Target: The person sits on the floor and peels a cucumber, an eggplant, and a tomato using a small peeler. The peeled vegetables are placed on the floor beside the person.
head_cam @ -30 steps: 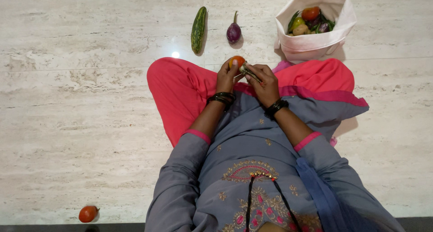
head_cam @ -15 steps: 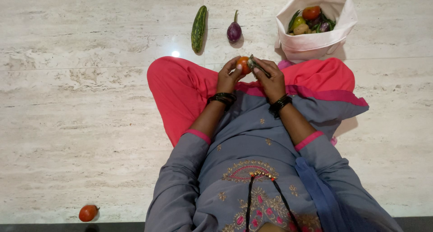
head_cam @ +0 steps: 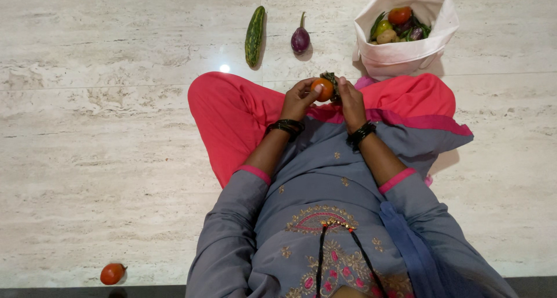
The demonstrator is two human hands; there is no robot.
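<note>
The person sits cross-legged on the floor (head_cam: 116,159), with the tomato (head_cam: 322,89) raised over the lap between both hands. The left hand (head_cam: 299,100) pinches it in a fingertip grip; the right hand (head_cam: 350,101) closes on a small dark-green item (head_cam: 332,79) touching the tomato's top, too small to identify. For this to go well, the left fingers should probably hold lightly so the soft skin stays unbruised. A gourd (head_cam: 255,36), eggplant (head_cam: 300,40) and bag (head_cam: 406,57) lie ahead.
</note>
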